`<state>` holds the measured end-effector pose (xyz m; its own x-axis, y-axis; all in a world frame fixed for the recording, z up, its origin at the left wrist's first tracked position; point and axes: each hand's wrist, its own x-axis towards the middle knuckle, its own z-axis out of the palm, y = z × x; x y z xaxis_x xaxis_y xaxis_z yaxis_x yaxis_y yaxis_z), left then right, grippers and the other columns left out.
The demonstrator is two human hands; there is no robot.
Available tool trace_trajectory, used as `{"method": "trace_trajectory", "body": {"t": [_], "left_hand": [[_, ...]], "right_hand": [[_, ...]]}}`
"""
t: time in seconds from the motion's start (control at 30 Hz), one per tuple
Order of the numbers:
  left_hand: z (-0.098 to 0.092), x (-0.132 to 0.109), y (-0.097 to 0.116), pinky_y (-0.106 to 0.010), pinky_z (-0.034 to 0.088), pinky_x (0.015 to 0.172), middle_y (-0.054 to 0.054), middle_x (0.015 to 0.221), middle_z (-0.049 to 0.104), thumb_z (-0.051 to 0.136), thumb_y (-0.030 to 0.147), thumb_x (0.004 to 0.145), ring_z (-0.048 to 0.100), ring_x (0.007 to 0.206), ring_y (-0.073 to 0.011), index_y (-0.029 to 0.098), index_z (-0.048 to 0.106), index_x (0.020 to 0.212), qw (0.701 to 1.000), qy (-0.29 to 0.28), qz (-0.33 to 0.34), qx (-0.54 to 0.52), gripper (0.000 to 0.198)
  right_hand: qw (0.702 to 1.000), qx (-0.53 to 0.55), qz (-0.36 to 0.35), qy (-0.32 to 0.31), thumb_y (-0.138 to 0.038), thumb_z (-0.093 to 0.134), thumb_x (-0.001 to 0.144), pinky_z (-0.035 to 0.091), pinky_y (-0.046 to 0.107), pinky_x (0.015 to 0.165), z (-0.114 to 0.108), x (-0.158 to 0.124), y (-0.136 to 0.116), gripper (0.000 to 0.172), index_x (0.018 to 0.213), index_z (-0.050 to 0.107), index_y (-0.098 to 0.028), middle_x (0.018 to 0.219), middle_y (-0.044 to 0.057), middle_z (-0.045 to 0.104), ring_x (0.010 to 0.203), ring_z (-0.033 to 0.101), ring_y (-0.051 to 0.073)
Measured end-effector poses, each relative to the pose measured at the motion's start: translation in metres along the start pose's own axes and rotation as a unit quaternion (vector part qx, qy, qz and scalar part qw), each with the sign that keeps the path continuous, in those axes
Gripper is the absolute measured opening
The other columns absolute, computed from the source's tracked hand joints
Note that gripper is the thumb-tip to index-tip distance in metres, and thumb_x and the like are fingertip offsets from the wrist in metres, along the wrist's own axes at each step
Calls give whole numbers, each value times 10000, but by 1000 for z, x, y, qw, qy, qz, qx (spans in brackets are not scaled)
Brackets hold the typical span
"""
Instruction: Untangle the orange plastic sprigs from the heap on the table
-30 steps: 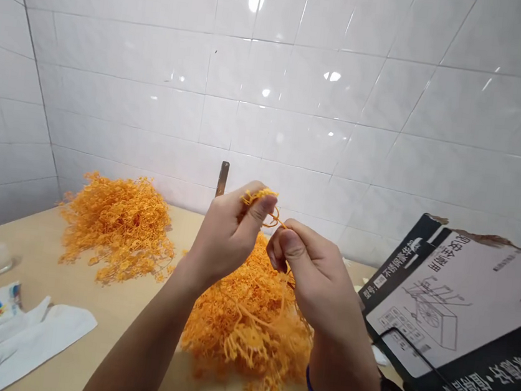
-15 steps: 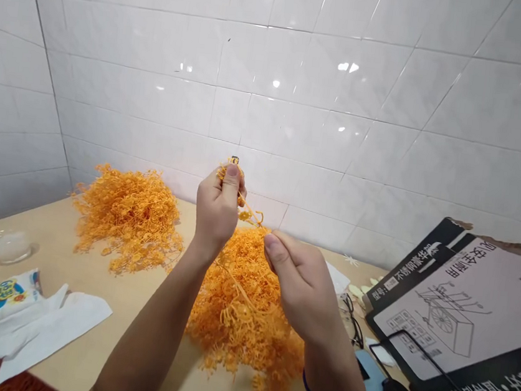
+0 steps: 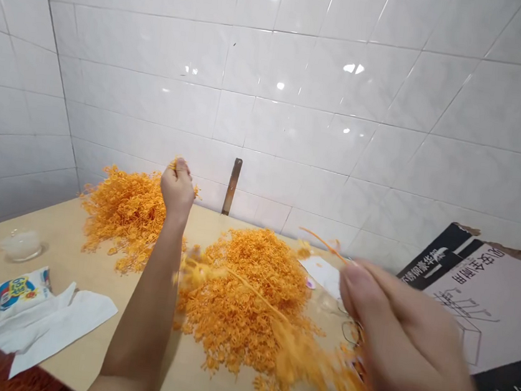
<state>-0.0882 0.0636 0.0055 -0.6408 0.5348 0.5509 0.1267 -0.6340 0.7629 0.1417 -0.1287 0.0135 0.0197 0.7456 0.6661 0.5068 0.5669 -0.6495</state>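
left fingers (image 3: 180,165) and right fingers (image 3: 359,285) pinched on orange sprigs (image 3: 332,249); cup (image 3: 23,248) whitish inside

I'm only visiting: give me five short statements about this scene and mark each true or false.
1. Two orange piles rest on the table. True.
2. The left hand lies flat on the table. False: it is raised and curled, with orange pieces showing at the thumb.
3. The right hand pinches an orange stem. True.
4. The blue-and-white packet lies at the far right. False: it lies at the left, by a white tissue.
5. A printed box is at the right. True.
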Motion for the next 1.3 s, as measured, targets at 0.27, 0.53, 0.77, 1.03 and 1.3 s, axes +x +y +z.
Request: {"method": "trace_trajectory", "body": {"t": [0.27, 0.53, 0.77, 1.03, 1.3], "left_hand": [[29, -46, 37, -143, 274, 375, 9, 664, 514, 514, 411, 929, 439, 480, -50, 149, 561, 739, 911, -307, -201, -190, 328], [26, -68, 56, -181, 433, 455, -6, 687, 555, 542, 496, 908, 568, 566, -92, 156, 573, 804, 922, -310, -95, -214, 357], [28, -93, 67, -202, 476, 606, -12, 735, 585, 511, 482, 931, 559, 675, -94, 171, 616, 808, 911, -365, 36, -190, 351], [32, -88, 61, -221, 497, 676, -26, 760, 638, 530, 457, 925, 616, 708, -105, 160, 630, 850, 887, -388, -34, -249, 322], [35, -61, 24, -264, 480, 679, -87, 946, 707, 587, 257, 863, 623, 744, -145, 125, 529, 1291, 915, -391, -101, 28, 452]], "right_hand": [[995, 100, 11, 7, -389, 448, 954, 401, 258, 541, 23, 47, 46, 328, 717, 557, -190, 649, 12, 527, 588, 491, 140], [956, 290, 36, 12, -328, 553, 887, 405, 262, 613, 45, 56, 65, 138, 921, 582, -198, 671, -33, 446, 625, 450, 127], [960, 262, 47, -85, -579, 563, 886, 193, 253, 457, 50, 45, 49, 393, 819, 548, -191, 561, -75, 278, 493, 227, 94], [981, 190, 27, -40, -561, 557, 886, 226, 256, 471, 48, 50, 56, 464, 637, 386, -209, 613, -37, 324, 525, 278, 103], [978, 207, 33, -11, -590, 573, 862, 230, 254, 461, 51, 60, 79, 470, 638, 413, -210, 604, -41, 346, 501, 250, 100]]}}
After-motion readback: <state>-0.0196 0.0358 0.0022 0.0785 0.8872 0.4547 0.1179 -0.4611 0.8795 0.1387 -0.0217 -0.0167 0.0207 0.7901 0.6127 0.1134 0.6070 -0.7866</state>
